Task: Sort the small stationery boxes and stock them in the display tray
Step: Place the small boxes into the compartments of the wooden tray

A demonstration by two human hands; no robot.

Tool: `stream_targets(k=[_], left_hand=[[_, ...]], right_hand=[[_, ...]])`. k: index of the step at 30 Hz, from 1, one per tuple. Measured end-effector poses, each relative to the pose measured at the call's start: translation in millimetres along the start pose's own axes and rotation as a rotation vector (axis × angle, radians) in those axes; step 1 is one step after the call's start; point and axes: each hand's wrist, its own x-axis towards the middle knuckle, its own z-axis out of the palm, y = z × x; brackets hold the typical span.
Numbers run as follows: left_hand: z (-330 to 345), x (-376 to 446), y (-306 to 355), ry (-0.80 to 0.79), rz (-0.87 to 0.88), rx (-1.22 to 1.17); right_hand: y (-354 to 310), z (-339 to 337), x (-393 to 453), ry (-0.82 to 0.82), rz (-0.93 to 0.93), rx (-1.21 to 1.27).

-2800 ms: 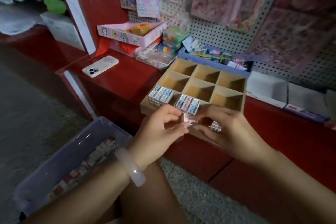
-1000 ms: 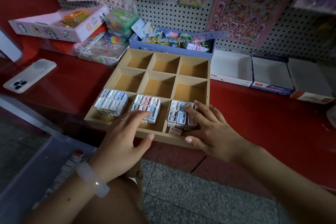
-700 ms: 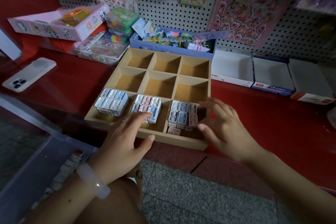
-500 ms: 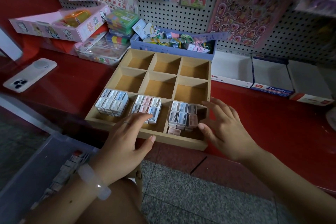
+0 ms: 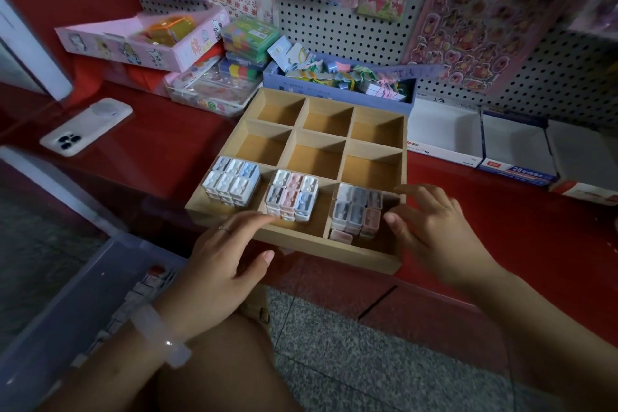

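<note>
A wooden display tray (image 5: 361, 259) with nine compartments lies on the red shelf. Its near row holds three stacks of small stationery boxes: white and blue at the left (image 5: 231, 181), white, pink and blue in the middle (image 5: 292, 194), grey and pink at the right (image 5: 355, 211). The six far compartments are bare. My left hand (image 5: 223, 256) hovers over the tray's near edge, fingers spread, holding nothing. My right hand (image 5: 431, 231) floats just right of the right stack, fingers apart and empty.
A clear plastic bin (image 5: 67, 304) with more small boxes sits low at my left. A white phone (image 5: 85, 127) lies on the shelf. A blue box of clips (image 5: 341, 77), white cartons (image 5: 444, 137) and a pink box (image 5: 140, 40) line the pegboard wall.
My right hand lifted off the right stack and drew back to its right side. My left hand stayed nearly still. Earlier, both hands held small boxes in front of the tray.
</note>
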Motion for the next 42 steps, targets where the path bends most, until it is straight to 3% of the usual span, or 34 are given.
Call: stream_targets(k=[3, 7, 11, 16, 19, 23, 28, 31, 35, 38, 42], left_hand=[[-18, -14, -13, 0.027, -0.051, -0.003], [-57, -38, -43, 0.123, -0.191, -0.035], [-102, -75, -90, 0.260, -0.446, -0.189], [-131, -141, -157, 0.413, -0.722, -0.220], [-113, -190, -214, 0.449, -0.930, -0.233], [-57, -236, -281, 0.552, -1.164, -0.477], [11, -261, -329, 0.887, -1.601, -0.988], [51, -265, -347, 1.024, -1.761, -1.145], [75, -262, -378, 1.384, -1.765, -1.487], [76, -266, -410, 1.625, -1.704, -1.507], [77, -274, -448, 1.967, -1.411, -1.634]], right_hand=[[-26, -7, 21, 0.049, -0.015, 0.054], [-110, 6, 66, 0.017, -0.253, 0.240], [-217, 49, 104, -0.245, -0.515, 0.490], [-301, 133, 125, -0.622, -0.550, 0.570], [-325, 188, 129, -0.781, -0.561, 0.582], [-348, 257, 130, -1.036, -0.591, 0.441], [-377, 329, 128, -1.228, -0.659, 0.331], [-378, 374, 116, -1.269, -0.660, 0.330], [-370, 407, 110, -1.314, -0.625, 0.351], [-360, 421, 111, -1.298, -0.668, 0.351], [-343, 436, 104, -1.256, -0.615, 0.338]])
